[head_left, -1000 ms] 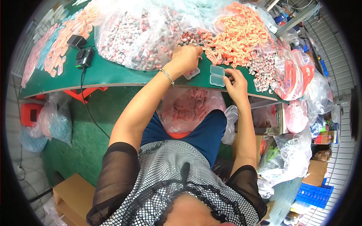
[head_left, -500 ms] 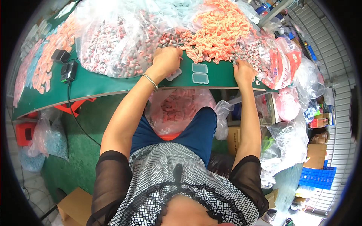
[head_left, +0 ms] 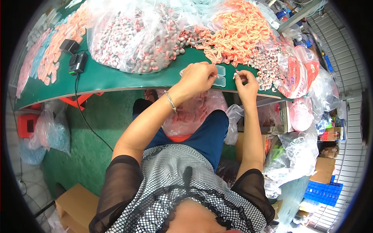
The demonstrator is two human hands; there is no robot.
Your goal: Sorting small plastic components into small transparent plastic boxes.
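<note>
My left hand is closed over the table near its front edge, with a bit of pink at its fingertips; what it holds is mostly hidden. Just beside those fingers lie clear plastic cases, partly covered by the hand. To the right, my right hand pinches a small grey-and-pink piece between thumb and forefinger. More such pieces lie in a loose pile past the right hand. Orange looped cords are heaped beyond both hands.
A large clear bag of grey-and-pink pieces sits on the green table. At left stand black devices with a cable, beside rows of orange pieces. A red-and-white bag rests at the right end. Below the table is a bag of pink pieces.
My left hand has moved right and nearer, from beside the large bag to the clear cases. My right hand has drawn back from the loose pile with a small piece in its fingertips.
</note>
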